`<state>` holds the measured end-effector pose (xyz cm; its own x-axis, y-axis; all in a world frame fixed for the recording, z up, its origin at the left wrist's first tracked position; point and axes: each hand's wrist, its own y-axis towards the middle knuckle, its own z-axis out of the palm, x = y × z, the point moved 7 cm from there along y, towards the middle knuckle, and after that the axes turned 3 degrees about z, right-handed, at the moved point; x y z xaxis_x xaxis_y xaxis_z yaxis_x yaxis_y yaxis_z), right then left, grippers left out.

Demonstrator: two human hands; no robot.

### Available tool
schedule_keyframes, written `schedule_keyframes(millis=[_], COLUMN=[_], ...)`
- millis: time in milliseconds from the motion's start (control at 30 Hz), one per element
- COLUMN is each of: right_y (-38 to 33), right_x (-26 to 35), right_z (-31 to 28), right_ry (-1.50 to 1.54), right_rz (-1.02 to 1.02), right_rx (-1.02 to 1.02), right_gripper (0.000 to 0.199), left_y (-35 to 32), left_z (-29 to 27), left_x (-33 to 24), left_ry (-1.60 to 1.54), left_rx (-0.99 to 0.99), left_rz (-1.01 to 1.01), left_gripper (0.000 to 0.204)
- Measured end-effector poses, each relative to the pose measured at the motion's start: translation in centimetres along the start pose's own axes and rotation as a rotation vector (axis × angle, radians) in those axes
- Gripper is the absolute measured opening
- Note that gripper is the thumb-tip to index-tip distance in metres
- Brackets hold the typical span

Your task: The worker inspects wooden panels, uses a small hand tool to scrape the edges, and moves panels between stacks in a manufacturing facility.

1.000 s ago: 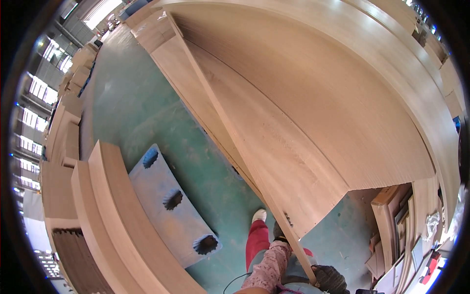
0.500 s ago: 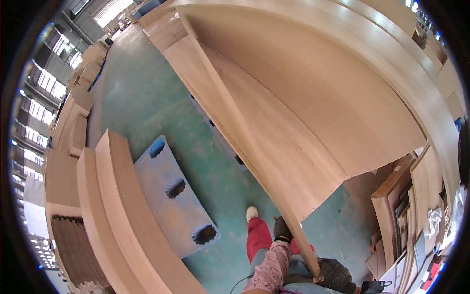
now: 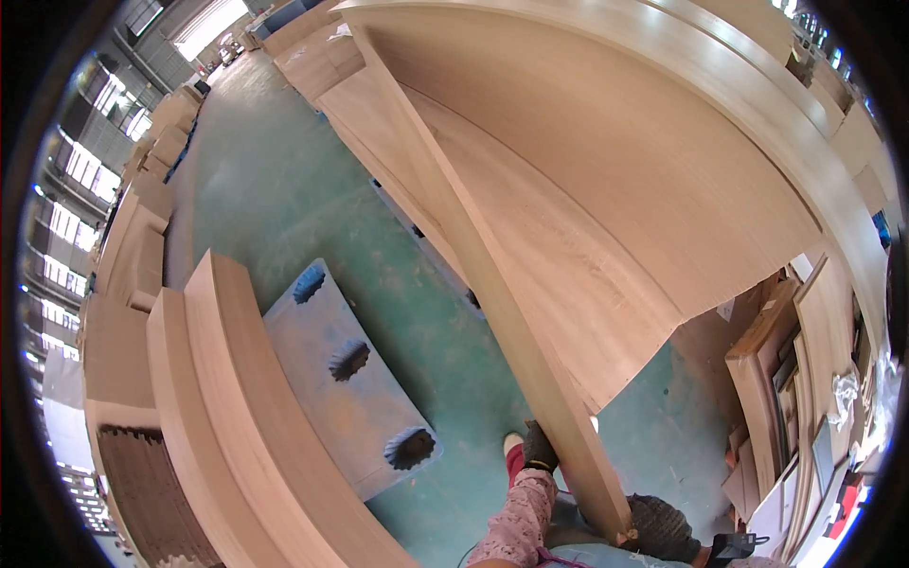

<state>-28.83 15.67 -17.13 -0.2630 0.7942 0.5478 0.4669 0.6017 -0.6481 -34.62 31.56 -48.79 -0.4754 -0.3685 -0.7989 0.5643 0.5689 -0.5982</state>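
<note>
A long, narrow light-wood board (image 3: pixel 492 275) slants from the far upper left down to my body. My left hand (image 3: pixel 540 447), in a dark glove, grips its left edge a short way from the near end, some fingers hidden by the wood. At the near end my right hand (image 3: pixel 665 528), in a dark grey glove, is closed around the corner, its fingers partly out of sight. Under and beyond the board lies a wide wood-coloured sheet (image 3: pixel 606 308). A tall wood-toned panel (image 3: pixel 606 142) rises behind that sheet.
A blue-grey plastic pallet (image 3: pixel 379 417) with round holes lies on the green floor to the left. Long wood-coloured boards (image 3: pixel 256 407) are stacked beside it. At right, cartons and panels (image 3: pixel 762 388) lean together. Another pallet (image 3: pixel 426 241) edge shows beneath the wide sheet.
The board has tilted, so more of its broad face shows. Its near part and my left hand have shifted slightly right; both hands keep their hold.
</note>
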Motion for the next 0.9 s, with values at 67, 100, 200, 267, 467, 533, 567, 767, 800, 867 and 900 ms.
schedule_keyframes(millis=[67, 100, 200, 267, 467, 533, 567, 767, 800, 867, 900], right_y=[-0.3, -0.3, -2.0, -2.7, -2.5, -3.0, -3.3, -4.2, -4.3, -4.6, -4.6], right_x=[0.7, 1.0, 3.2, 3.4, 5.3, 4.5, 4.2, 2.1, 1.9, 1.8, 1.3], right_z=[0.5, 0.8, 0.8, 0.8, 0.0, -0.1, -0.2, -0.3, -0.5, -1.0, -1.2], right_ry=[0.006, 0.01, 0.009, -0.118, -0.031, -0.069, -0.105, -0.168, -0.167, -0.1, -0.096], right_rz=[0.007, 0.009, -0.003, -0.068, -0.107, -0.129, -0.152, -0.104, -0.107, -0.151, -0.147], right_rx=[-0.007, -0.007, -0.033, -0.123, -0.131, -0.14, -0.15, -0.147, -0.147, -0.167, -0.171], right_gripper=[0.046, 0.046, 0.047, 0.04, 0.033, 0.033, 0.033, 0.033, 0.033, 0.032, 0.032], left_y=[0.0, -0.4, -1.3, -1.3, -3.0, -4.0, -3.9, -4.1, -4.3, -4.5, -4.9], left_z=[-0.5, -1.1, -3.2, -3.3, -5.9, -5.9, -5.5, -4.5, -5.2, -5.7, -5.4], left_x=[2.1, 2.5, 2.9, 4.0, 4.6, 2.8, 4.2, 6.6, 6.8, 7.3, 7.0], left_ry=[-0.282, -0.26, -0.414, -0.584, -0.672, -0.512, -0.514, -0.763, -0.589, -0.413, -0.48], left_rx=[0.009, 0.041, 0.026, -0.01, -0.13, -0.107, -0.105, -0.169, -0.177, -0.188, -0.173], left_rz=[-0.135, -0.085, -0.134, -0.257, -0.237, -0.233, -0.234, -0.241, -0.202, -0.159, -0.157], left_gripper=[0.056, 0.055, 0.057, 0.06, 0.067, 0.069, 0.069, 0.069, 0.07, 0.07, 0.07])
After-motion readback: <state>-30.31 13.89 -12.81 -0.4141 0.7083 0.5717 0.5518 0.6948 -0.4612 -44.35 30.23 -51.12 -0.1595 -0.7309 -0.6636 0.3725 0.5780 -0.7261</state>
